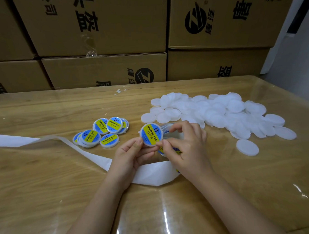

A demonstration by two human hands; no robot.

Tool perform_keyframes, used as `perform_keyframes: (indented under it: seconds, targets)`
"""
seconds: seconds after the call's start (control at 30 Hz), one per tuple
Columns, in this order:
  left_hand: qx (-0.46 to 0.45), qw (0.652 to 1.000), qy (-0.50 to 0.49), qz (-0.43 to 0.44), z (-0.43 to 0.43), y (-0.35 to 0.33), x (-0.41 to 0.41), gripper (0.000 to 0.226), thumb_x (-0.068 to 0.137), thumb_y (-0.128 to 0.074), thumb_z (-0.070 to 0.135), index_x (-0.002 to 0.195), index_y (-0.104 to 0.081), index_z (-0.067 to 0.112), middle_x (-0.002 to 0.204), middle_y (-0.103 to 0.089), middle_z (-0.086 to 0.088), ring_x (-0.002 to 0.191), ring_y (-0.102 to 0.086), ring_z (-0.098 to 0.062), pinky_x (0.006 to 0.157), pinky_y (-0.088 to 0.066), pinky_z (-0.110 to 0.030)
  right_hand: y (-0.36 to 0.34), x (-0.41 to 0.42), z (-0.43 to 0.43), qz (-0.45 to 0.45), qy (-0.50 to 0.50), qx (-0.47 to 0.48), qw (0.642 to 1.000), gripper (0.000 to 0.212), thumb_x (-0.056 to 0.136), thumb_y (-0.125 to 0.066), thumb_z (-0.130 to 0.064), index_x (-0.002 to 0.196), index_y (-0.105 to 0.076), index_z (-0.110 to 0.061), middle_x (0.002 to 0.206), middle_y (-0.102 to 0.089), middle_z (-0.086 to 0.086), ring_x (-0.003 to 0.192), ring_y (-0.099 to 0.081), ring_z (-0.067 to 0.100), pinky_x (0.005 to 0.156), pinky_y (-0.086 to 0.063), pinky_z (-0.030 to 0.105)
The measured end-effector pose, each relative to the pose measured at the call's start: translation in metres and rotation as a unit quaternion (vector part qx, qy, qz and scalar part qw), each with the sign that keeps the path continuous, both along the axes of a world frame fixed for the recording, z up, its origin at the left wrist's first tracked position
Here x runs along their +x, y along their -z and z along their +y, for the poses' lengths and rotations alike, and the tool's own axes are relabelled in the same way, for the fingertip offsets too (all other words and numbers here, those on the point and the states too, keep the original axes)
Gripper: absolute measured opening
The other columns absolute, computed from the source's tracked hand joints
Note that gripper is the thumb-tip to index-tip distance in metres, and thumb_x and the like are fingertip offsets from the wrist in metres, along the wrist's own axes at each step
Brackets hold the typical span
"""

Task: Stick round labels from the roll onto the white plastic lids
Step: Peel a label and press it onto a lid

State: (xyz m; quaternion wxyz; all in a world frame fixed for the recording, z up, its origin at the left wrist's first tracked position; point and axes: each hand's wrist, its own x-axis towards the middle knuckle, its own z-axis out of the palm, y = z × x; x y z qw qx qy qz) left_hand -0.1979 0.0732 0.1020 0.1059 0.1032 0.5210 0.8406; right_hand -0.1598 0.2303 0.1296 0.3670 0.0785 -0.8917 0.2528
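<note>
Head view. Left hand (132, 153) holds a labelled lid (151, 134) at its lower left rim, thumb on the face. The lid is raised off the counter (46, 176) and tilted toward the camera. The label is blue with a yellow band and reads "SOLDERING PASTE".

Right hand (185, 145) pinches the lid's lower right rim between thumb and forefinger.

Label roll (168, 127) sits just behind and under the right hand, mostly hidden. White backing strip (149, 173) runs from beneath the hands out to the left across the counter.

Cluster of finished lids (104, 133) lies left of the hands, several overlapping. Heap of blank white lids (221, 113) lies to the right, with a single blank lid (247, 147) apart at its near edge.

Cardboard boxes (100, 30) are stacked behind the counter.
</note>
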Motion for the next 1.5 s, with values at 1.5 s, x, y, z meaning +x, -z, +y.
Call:
perform_keyframes:
  seconds: [1.5]
  targets:
    - [-0.064, 0.995, 0.015, 0.068, 0.008, 0.006, 0.003, 0.029, 0.078, -0.061, 0.014, 0.106, -0.064, 0.008, 0.088, -0.074, -0.011, 0.077, -0.07, -0.019, 0.068, -0.055, -0.024, 0.015, -0.009, 0.0, -0.045, -0.054, -0.092, 0.993, 0.032, 0.089, -0.046, -0.033, 0.112, -0.065, -0.022, 0.087, -0.066, -0.007, 0.081, -0.033, -0.007, 0.085, -0.023, 0.022]
